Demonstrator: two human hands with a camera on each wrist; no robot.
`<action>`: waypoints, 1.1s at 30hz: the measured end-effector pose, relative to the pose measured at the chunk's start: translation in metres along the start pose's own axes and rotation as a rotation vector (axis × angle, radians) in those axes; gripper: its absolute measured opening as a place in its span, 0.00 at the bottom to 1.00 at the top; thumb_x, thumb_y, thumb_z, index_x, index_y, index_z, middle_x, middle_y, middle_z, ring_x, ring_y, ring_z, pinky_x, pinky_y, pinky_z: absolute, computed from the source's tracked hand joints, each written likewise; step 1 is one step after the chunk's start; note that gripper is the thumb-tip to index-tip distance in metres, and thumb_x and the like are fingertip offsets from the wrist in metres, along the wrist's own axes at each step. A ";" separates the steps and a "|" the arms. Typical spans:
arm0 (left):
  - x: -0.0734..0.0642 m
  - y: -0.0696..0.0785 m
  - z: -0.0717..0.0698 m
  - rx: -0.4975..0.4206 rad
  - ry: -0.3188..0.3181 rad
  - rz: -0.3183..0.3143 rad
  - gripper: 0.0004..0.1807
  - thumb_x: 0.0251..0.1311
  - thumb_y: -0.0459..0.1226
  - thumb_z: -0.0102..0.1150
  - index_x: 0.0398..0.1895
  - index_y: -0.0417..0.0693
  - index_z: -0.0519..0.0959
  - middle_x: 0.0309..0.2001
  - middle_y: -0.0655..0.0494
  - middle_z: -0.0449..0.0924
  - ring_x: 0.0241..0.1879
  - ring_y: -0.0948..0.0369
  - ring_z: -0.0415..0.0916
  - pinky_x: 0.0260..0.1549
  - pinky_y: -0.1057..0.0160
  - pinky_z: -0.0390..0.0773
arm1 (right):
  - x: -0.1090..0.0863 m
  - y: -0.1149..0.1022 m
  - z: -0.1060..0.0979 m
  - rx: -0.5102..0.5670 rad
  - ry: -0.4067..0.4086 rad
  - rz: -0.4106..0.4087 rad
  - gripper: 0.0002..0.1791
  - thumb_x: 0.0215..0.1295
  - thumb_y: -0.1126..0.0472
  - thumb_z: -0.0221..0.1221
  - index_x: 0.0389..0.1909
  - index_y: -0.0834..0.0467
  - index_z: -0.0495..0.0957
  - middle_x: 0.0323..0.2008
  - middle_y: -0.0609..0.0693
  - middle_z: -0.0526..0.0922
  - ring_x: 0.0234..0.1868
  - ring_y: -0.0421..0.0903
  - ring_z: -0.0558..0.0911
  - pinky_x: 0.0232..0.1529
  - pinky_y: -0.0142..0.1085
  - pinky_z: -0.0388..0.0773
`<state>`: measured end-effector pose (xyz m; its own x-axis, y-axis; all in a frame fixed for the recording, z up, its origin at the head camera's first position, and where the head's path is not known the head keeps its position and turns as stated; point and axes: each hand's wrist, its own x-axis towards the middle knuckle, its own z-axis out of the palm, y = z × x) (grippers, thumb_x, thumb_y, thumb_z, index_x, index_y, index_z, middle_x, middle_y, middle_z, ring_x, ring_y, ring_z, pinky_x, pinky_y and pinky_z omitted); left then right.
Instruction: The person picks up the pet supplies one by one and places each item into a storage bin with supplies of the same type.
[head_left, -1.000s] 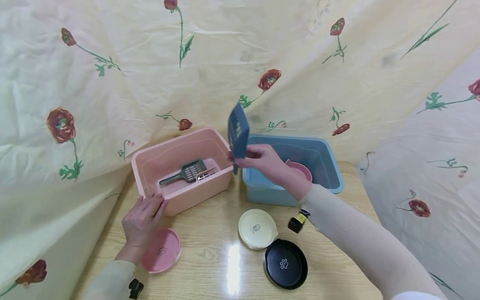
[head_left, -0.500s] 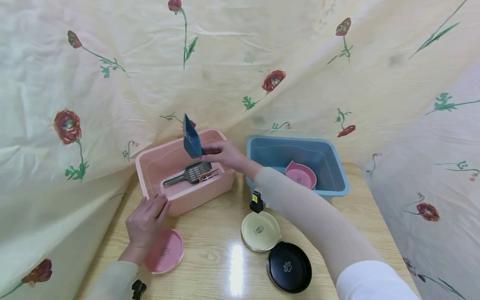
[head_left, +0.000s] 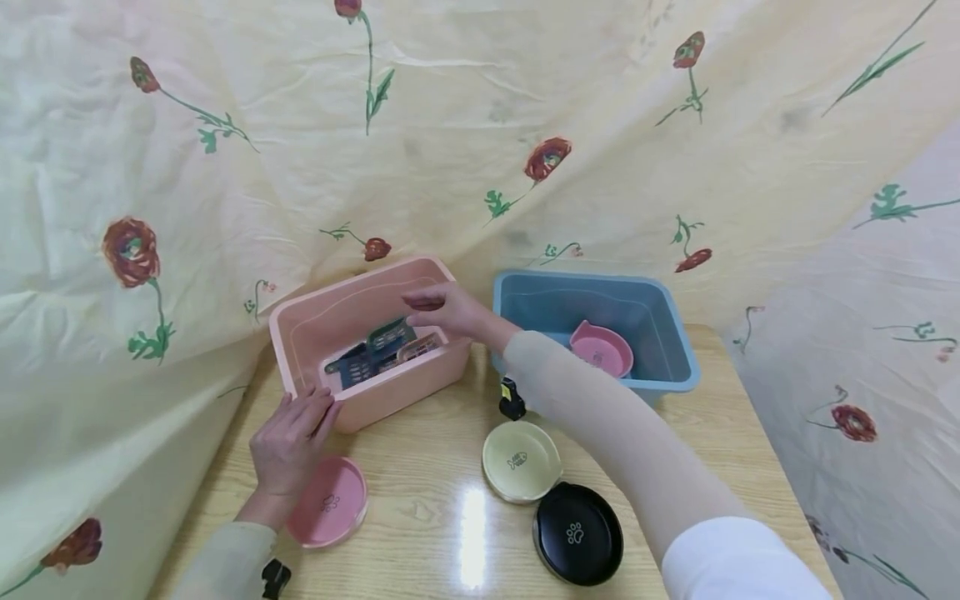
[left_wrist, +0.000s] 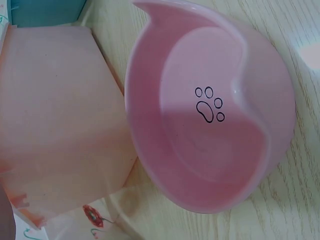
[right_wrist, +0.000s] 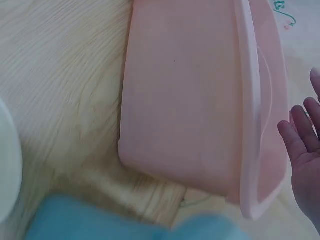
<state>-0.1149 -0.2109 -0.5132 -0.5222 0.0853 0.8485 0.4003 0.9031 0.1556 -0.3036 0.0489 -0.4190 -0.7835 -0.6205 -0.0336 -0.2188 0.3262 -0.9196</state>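
Note:
My left hand [head_left: 291,442] grips the near left rim of a pink litter bin [head_left: 408,386], its fingers bent over the edge. Over the bin's right side is my right hand [head_left: 456,312], holding nothing; the right wrist view shows its fingers spread apart beside the rim. Down in the bin lies a blue slotted litter scoop [head_left: 352,369], partly across a dark green slotted scoop [head_left: 392,333]. Next to them is a small pinkish-brown item [head_left: 420,346] with openings. Below the left hand, a pink bowl [left_wrist: 210,145] with a paw print sits on the table.
A blue bin [head_left: 670,333] stands to the right, with another pink bowl [head_left: 602,350] inside. On the wooden table [head_left: 420,508] in front, a cream bowl with a fish print [head_left: 522,483] meets a black paw-print bowl [head_left: 577,554]. Flowered cloth [head_left: 450,125] hangs behind.
The right hand carried the blue scoop left from near the blue bin to above the pink bin, then let it go. The scoop dropped onto the green one. The left hand stayed on the rim.

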 end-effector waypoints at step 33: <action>0.005 0.000 -0.009 0.031 -0.124 0.006 0.27 0.81 0.55 0.53 0.37 0.45 0.90 0.43 0.41 0.91 0.44 0.43 0.91 0.44 0.37 0.88 | -0.280 0.031 -0.158 -0.920 0.096 -0.062 0.33 0.63 0.55 0.77 0.66 0.63 0.81 0.65 0.64 0.83 0.67 0.67 0.80 0.62 0.65 0.81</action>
<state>-0.1108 -0.2147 -0.5048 -0.6098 0.1409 0.7799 0.3814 0.9148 0.1329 -0.1832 0.3455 -0.3757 -0.7908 -0.6074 0.0759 -0.6053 0.7575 -0.2445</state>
